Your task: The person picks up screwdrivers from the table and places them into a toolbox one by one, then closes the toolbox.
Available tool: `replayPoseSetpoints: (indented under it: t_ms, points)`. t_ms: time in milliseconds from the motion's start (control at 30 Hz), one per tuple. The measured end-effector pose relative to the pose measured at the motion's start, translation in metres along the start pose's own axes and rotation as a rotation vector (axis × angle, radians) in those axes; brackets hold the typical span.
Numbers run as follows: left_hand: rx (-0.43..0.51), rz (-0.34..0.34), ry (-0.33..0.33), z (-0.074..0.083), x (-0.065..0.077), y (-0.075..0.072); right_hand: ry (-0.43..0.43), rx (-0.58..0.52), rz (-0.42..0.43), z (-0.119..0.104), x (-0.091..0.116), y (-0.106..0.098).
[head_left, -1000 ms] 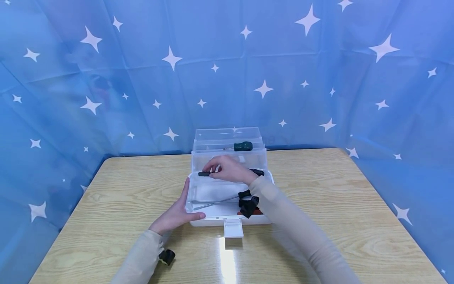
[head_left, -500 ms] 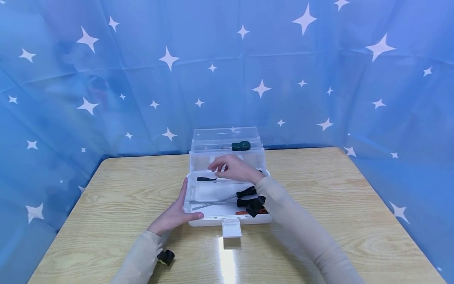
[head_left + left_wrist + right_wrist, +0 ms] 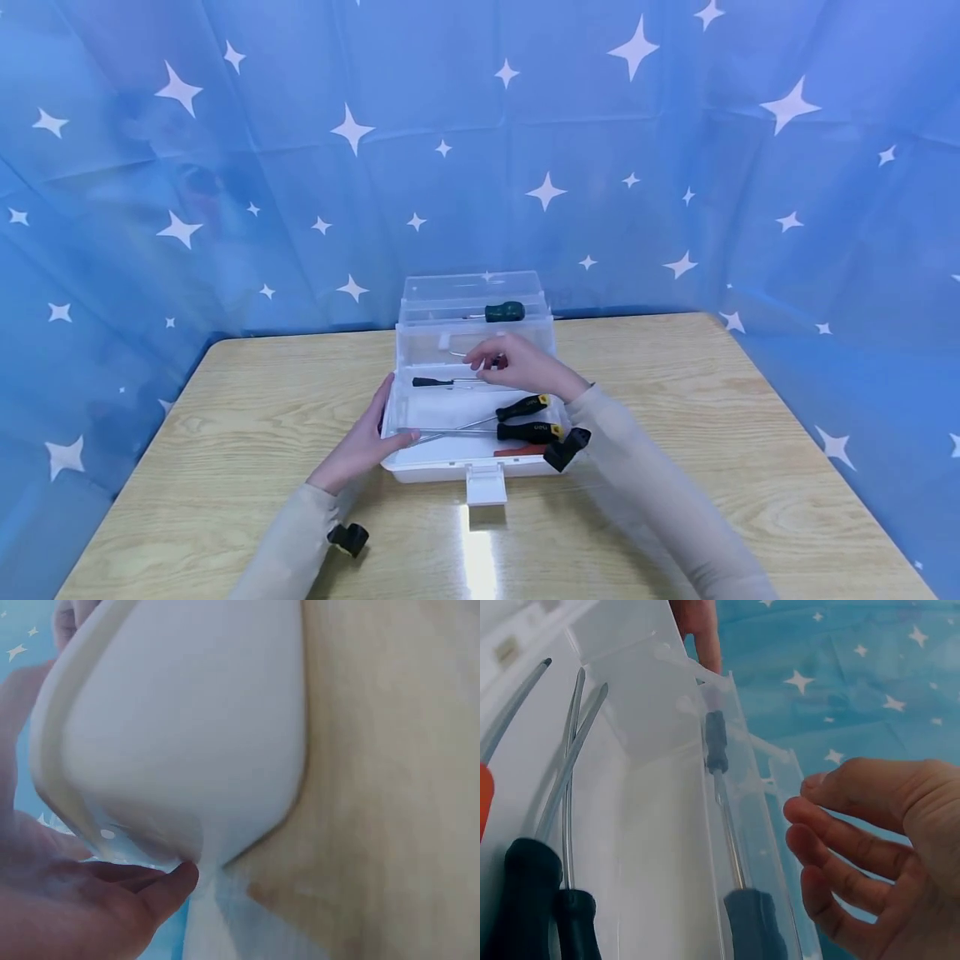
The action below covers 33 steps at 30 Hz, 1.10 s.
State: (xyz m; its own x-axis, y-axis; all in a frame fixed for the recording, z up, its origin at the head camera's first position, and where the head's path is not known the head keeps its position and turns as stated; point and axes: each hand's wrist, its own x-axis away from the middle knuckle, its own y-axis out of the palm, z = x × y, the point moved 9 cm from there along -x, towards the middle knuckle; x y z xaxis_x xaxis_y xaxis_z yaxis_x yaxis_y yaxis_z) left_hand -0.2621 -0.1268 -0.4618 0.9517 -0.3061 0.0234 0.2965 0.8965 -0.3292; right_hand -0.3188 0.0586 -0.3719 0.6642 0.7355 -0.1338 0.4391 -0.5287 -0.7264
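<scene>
A white toolbox [image 3: 408, 472] with clear hinged trays stands unfolded on the table. My left hand [image 3: 362, 446] holds its left end, thumb over the front corner and fingers along the side. Over the lower clear tray is my right hand [image 3: 521, 365], fingers loosely bent and holding nothing in the right wrist view. Under it lies a dark-handled screwdriver [image 3: 432, 382], with a second dark handle [image 3: 754, 926] beside its shaft. Two larger black-and-yellow screwdrivers lie in the box bottom, the front one [image 3: 528, 432] below the other [image 3: 522, 407].
A green-handled screwdriver [image 3: 505, 312] lies in the upper clear tray. Something red-orange [image 3: 520, 451] sits along the box's front wall. The white latch [image 3: 486, 485] hangs down in front. Behind the wooden table [image 3: 285, 400] hangs a blue star-patterned curtain [image 3: 465, 175].
The right hand has let go of the dark-handled screwdriver in the lower tray and moved to the right. The left hand stays at the toolbox's left end. The head view has shifted slightly.
</scene>
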Motion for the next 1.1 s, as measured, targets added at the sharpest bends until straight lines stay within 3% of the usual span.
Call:
replayPoseSetpoints:
  t_ms: [200,433,667,833,1100]
  points:
    - [-0.019,0.048,-0.028,0.000,-0.012,-0.007,0.024,-0.064,0.031,0.009,0.017,-0.005]
    - [-0.021,0.053,-0.018,-0.004,-0.024,-0.011,0.018,-0.093,0.138,0.020,0.036,-0.014]
    - [0.024,0.022,-0.080,0.004,-0.022,-0.009,0.078,-0.086,0.262,0.036,0.061,-0.026]
    - [0.034,0.037,-0.077,-0.016,-0.033,-0.019,0.130,-0.097,0.349,0.048,0.082,-0.039]
    - [0.143,0.096,-0.028,-0.017,-0.045,-0.041,0.193,-0.040,0.441,0.056,0.109,-0.053]
